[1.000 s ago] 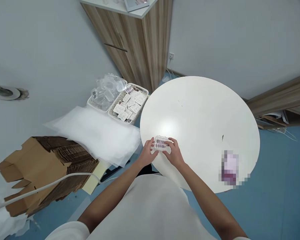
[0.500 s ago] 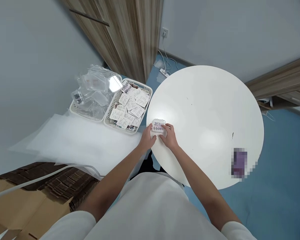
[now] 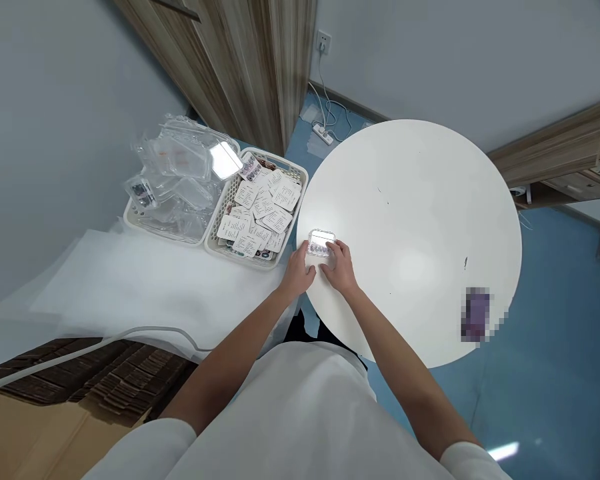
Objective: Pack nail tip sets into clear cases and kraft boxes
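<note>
Both hands meet at the 9 o'clock edge of the round white table (image 3: 420,220), closed around 1 small clear plastic box (image 3: 321,243). Left hand (image 3: 299,273) grips the box from its 8 o'clock side, fingers curled against the near corner. Right hand (image 3: 339,268) covers the 4 o'clock side, fingers bent over the lid and thumb tucked by the near edge. The box rests flat on the tabletop, just inside the rim, with small dark purple pieces showing through its lid and a glare patch on top.

At 10 o'clock from the box, just beside the table edge, stands a white basket (image 3: 258,257) filled with small printed cards (image 3: 260,212). Touching that basket at its 9 o'clock side is a second basket (image 3: 145,227) heaped with empty clear plastic cases (image 3: 180,167). Both baskets sit on a sheet of white foam wrap (image 3: 130,293) that spreads toward 8 o'clock. Flattened cardboard (image 3: 45,407) lies at 8 o'clock from the hands, crossed by a pale cable (image 3: 100,339).

Far across the table, at 4 o'clock from the box, a blurred purple item (image 3: 477,315) lies near the rim. A wooden cabinet (image 3: 245,73) rises at 11 o'clock, with a power strip (image 3: 324,133) on the blue floor behind the table.
</note>
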Demonstrator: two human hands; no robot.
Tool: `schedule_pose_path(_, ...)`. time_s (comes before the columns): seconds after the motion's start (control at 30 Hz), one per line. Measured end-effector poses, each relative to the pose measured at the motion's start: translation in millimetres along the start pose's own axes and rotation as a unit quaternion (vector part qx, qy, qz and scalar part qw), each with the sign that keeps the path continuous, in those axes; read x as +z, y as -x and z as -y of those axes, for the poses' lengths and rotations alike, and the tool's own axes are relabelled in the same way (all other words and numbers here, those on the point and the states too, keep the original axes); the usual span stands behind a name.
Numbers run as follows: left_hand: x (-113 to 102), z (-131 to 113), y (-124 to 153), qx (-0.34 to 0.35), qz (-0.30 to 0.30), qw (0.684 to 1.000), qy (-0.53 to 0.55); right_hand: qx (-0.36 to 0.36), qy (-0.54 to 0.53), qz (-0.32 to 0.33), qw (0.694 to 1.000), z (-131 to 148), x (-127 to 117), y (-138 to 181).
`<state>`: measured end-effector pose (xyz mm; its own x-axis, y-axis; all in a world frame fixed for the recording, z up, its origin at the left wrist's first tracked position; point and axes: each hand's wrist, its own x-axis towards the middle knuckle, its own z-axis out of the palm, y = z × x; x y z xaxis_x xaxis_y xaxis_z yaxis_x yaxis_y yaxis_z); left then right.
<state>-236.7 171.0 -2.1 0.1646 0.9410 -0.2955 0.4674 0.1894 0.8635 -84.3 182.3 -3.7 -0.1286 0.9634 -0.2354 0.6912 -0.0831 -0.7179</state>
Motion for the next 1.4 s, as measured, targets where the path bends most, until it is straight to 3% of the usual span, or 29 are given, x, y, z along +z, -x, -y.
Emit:
schedule_pose_path(0.23, 4, 3, 10, 0.017, -0.023, 1.0, -0.01, 0.01, 0.003, -0.002, 1.0, -3, -3, 19)
schedule_pose_path(0.43, 11, 1, 43, 0.012, -0.074, 0.997, -0.026, -0.004, -0.005, 0.002, 1.0, -14, -15, 56)
schedule_pose_path(0.7, 32, 10, 139, -0.052, -0.123, 0.988, -0.084, -0.035, -0.063, 0.04, 0.997, -29, -25, 107)
schedule_pose_path(0.83, 40, 20, 192, -0.074, -0.131, 0.983, -0.105, -0.042, -0.069, 0.105, 0.991, -23, -20, 123)
schedule_pose_path(1.07, 21, 38, 234, -0.145, -0.19, 0.96, -0.143, -0.126, -0.011, 0.259, 0.958, 5, 10, 122)
schedule_pose_path(1.23, -11, 51, 234, -0.182, -0.178, 0.953, -0.162, -0.175, 0.081, 0.321, 0.927, 37, 49, 104)
schedule_pose_path(1.4, -37, 72, 220, -0.208, -0.179, 0.955, -0.116, -0.204, 0.15, 0.317, 0.914, 83, 93, 81)
